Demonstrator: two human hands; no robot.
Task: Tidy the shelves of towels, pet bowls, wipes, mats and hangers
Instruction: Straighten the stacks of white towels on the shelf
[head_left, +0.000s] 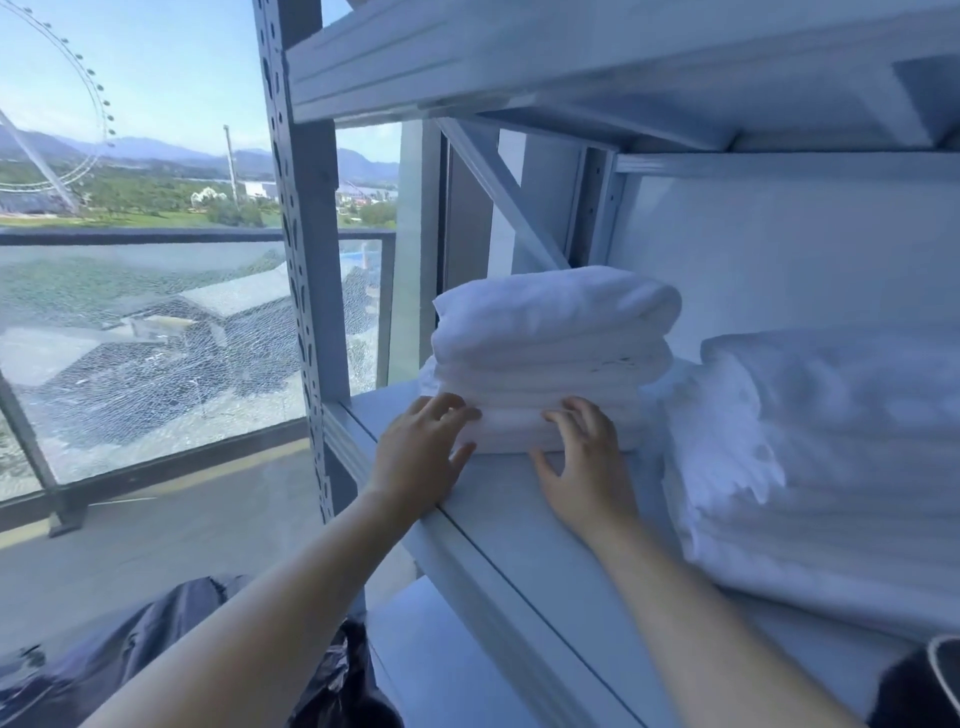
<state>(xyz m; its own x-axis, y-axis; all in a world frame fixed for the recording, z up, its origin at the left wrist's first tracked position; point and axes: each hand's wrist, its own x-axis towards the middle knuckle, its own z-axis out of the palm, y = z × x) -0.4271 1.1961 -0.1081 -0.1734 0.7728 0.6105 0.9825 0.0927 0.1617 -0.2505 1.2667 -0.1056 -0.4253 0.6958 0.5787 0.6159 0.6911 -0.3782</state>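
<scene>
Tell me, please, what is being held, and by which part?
Nothing is gripped: left hand and right hand rest open against the lower front of the towel stack.

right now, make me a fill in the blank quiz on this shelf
The bulky white fabric pile lies to the ____ of the stack of folded white towels. Counting left hand and right hand, ____ hands touch that stack. The white Ferris wheel shows in the view's upper ____ corner.
Missing: right; two; left.

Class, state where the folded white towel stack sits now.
Head view: the towel stack sits at the left end of the shelf, near the grey upright, left of a larger white pile.
</scene>
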